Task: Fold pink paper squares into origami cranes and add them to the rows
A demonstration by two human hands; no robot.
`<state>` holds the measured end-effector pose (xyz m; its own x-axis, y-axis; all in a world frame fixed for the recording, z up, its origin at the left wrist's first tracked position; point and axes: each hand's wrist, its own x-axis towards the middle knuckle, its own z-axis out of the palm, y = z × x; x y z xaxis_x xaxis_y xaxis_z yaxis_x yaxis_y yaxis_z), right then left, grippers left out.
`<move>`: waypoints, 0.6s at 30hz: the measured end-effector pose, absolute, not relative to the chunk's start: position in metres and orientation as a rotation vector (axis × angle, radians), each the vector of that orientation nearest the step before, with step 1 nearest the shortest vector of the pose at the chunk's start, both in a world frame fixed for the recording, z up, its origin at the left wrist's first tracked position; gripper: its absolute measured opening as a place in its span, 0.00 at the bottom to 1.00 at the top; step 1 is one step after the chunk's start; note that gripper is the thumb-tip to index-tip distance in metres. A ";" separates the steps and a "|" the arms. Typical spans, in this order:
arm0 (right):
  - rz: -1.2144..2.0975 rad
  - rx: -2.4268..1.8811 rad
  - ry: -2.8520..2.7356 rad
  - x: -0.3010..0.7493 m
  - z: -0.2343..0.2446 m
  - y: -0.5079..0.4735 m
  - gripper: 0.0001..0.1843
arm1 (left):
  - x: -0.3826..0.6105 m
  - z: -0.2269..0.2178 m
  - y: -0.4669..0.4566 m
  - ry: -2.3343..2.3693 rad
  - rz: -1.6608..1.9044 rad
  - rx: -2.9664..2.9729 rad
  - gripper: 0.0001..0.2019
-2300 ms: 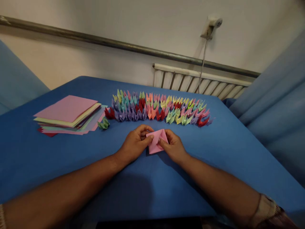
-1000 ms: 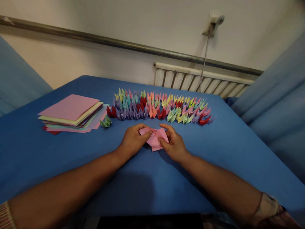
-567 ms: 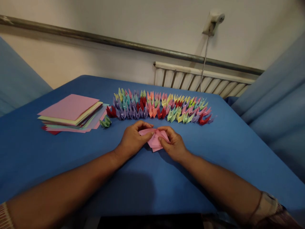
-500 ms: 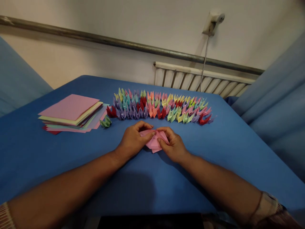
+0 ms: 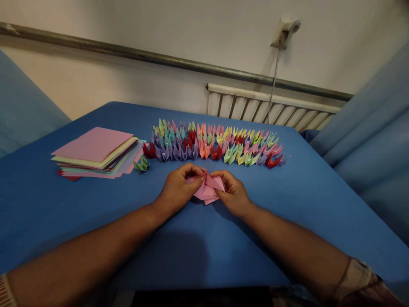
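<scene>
A partly folded pink paper (image 5: 208, 188) lies on the blue table (image 5: 287, 200) between my two hands. My left hand (image 5: 177, 190) pinches its left flap with curled fingers. My right hand (image 5: 233, 194) grips the right side, thumb and fingers pressed on the paper. Just beyond them stand rows of several small folded paper figures (image 5: 217, 145) in many colours. A lone green folded figure (image 5: 141, 163) sits to the left of my left hand.
A stack of coloured paper sheets (image 5: 97, 151) with a pink sheet on top lies at the left. A metal rail (image 5: 179, 64) runs along the wall, with a radiator (image 5: 271, 108) behind the table. Blue fabric (image 5: 370, 128) hangs at the right.
The pink paper went from a flat pointed shape to one with flaps drawn in at the middle. Both hands stayed in place, their fingers shifting on the folds.
</scene>
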<state>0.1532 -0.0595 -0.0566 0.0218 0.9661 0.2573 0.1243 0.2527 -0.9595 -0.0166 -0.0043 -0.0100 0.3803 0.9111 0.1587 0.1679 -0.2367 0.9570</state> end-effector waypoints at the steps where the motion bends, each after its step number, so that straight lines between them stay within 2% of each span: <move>1: 0.951 -1.095 -1.372 0.152 -0.056 -0.060 0.18 | -0.017 -0.012 -0.004 0.946 0.942 1.692 0.07; 8: 1.116 -1.014 -1.364 0.151 -0.044 -0.069 0.19 | -0.020 -0.017 -0.001 1.053 0.821 1.852 0.07; 12: 1.161 -1.006 -1.354 0.149 -0.042 -0.074 0.32 | -0.020 -0.015 -0.002 1.078 0.822 1.933 0.07; 14: 1.131 -1.042 -1.327 0.146 -0.045 -0.074 0.35 | -0.019 -0.015 -0.003 1.081 0.818 1.956 0.06; 16: 1.048 -1.138 -1.334 0.143 -0.049 -0.073 0.32 | -0.018 -0.016 -0.004 1.083 0.817 1.956 0.06; 18: 0.934 -1.234 -1.385 0.142 -0.053 -0.072 0.25 | -0.017 -0.016 -0.004 1.071 0.832 1.908 0.06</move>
<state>0.1421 -0.0716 -0.0525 0.0395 0.9817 0.1864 0.1949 0.1754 -0.9650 -0.0174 -0.0042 -0.0157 0.4306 0.8877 0.1632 0.3775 -0.3414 0.8608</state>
